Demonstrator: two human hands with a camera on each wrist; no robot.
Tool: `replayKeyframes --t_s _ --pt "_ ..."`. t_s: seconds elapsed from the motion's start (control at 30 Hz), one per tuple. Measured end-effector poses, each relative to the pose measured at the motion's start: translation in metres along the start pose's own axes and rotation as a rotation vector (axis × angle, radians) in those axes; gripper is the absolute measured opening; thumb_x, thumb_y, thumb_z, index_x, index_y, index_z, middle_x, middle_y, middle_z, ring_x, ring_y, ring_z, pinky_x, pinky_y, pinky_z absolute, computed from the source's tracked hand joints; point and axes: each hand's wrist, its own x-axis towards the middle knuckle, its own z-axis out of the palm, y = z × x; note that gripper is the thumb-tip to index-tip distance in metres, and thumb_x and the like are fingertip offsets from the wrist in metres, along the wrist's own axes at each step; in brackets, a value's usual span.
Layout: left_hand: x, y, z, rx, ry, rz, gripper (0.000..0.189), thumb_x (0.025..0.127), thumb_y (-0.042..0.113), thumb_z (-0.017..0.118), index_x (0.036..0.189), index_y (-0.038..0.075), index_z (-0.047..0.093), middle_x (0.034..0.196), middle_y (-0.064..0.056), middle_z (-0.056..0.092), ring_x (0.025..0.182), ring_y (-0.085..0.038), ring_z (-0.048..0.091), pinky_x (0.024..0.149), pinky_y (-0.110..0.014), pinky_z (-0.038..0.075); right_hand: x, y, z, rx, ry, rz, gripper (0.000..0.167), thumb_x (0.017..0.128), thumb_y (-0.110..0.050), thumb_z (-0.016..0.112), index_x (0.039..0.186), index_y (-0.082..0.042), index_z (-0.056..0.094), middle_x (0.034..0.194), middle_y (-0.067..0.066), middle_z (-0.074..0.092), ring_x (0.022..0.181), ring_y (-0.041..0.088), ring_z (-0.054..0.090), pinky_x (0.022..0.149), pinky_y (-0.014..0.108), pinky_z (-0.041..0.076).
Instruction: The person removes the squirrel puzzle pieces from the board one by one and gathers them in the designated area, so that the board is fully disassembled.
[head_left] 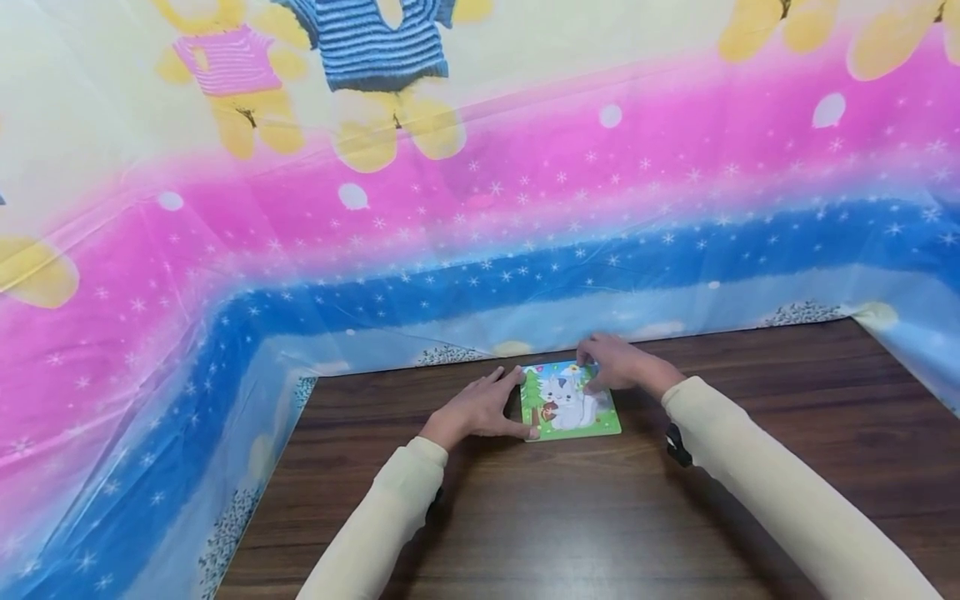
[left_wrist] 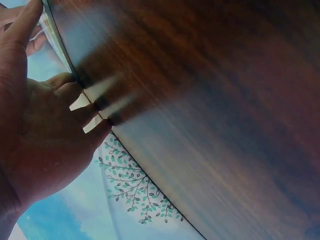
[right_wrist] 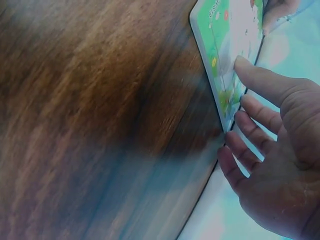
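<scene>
A thin square picture board lies flat on the dark wooden table, printed with a white cartoon animal with a bushy tail on green. My left hand spans its left side, thumb at the near corner and fingertips by the far corner. My right hand is over the far right corner, its thumb on the printed face and its forefinger at the far edge. In the right wrist view the board shows a pale edge, and the other fingers lie loosely spread past its corner. The left palm holds nothing.
The brown wood-grain table ends a little behind the board. A printed cloth with pink and blue bands, snowflakes and toy bears hangs along the back and left sides. A small black object is at the right wrist.
</scene>
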Motion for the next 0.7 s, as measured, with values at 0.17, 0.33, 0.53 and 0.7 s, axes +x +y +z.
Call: replayKeyframes --t_s 0.17,0.33,0.53,0.7 --pt "0.000 0.000 0.000 -0.003 0.004 0.008 0.112 0.086 0.072 0.074 0.172 0.026 0.019 0.179 -0.005 0.019 0.167 -0.031 0.013 0.134 -0.057 0.018 0.003 0.002 0.004 -0.005 0.047 -0.009 0.037 0.093 -0.025 0.083 0.118 -0.010 0.061 0.126 0.013 0.060 0.121 0.033 0.056 0.104 0.055 0.049" --pt "-0.001 0.002 0.000 -0.026 0.001 0.010 0.111 0.087 0.069 0.075 0.172 0.025 0.019 0.179 -0.003 0.018 0.168 -0.031 0.012 0.134 -0.058 0.017 0.002 0.002 0.005 0.028 0.077 -0.011 0.037 0.092 -0.023 0.083 0.118 -0.008 0.062 0.126 0.015 0.062 0.123 0.036 0.058 0.105 0.056 0.050" --pt "-0.001 0.004 -0.003 -0.005 0.003 0.009 0.111 0.087 0.069 0.077 0.171 0.023 0.022 0.179 0.000 0.020 0.168 -0.027 0.013 0.134 -0.056 0.020 0.005 0.007 0.010 0.072 0.080 -0.010 0.041 0.093 -0.024 0.083 0.125 -0.009 0.063 0.131 0.015 0.061 0.126 0.035 0.058 0.108 0.056 0.049" --pt "-0.001 0.006 -0.004 0.020 0.004 0.014 0.109 0.087 0.069 0.076 0.171 0.022 0.023 0.179 0.000 0.019 0.168 -0.027 0.014 0.134 -0.056 0.022 0.005 0.009 0.012 0.094 0.091 -0.022 0.039 0.093 -0.021 0.082 0.125 -0.009 0.063 0.132 0.018 0.060 0.126 0.037 0.057 0.107 0.057 0.049"
